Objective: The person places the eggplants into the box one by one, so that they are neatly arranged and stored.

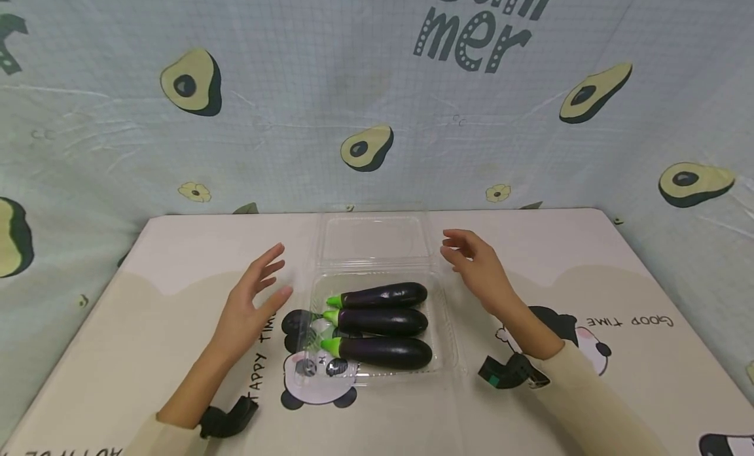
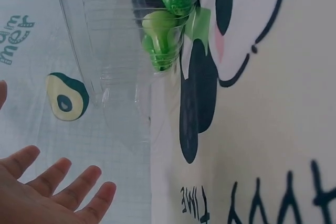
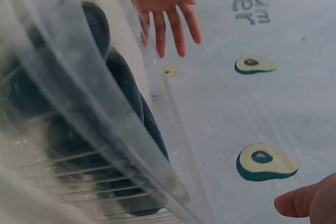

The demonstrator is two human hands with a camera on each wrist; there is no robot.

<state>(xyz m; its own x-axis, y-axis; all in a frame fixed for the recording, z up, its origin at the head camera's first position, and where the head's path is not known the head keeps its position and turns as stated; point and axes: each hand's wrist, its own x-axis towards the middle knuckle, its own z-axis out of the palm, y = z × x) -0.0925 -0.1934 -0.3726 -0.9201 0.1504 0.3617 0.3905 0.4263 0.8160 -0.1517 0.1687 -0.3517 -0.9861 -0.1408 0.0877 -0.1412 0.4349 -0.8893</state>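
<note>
Three dark purple eggplants with green stems lie side by side in a clear plastic container [image 1: 443,351], the middle eggplant [image 1: 383,321] among them. The container's lid [image 1: 377,239] is folded back, away from the person. To the left of the container, the left hand [image 1: 247,309] is held with fingers spread, touching nothing. The right hand [image 1: 480,269] hovers right of the lid, its fingers relaxed and slightly bent, holding nothing. In the left wrist view, green stems [image 2: 160,35] show through the container wall, with the left hand [image 2: 58,192] at the lower left.
A light tablecloth [image 1: 194,246] with panda prints and lettering covers the table. Behind it hangs a pale curtain [image 1: 283,116] printed with avocados. Black wrist mounts are on both forearms, below the hands.
</note>
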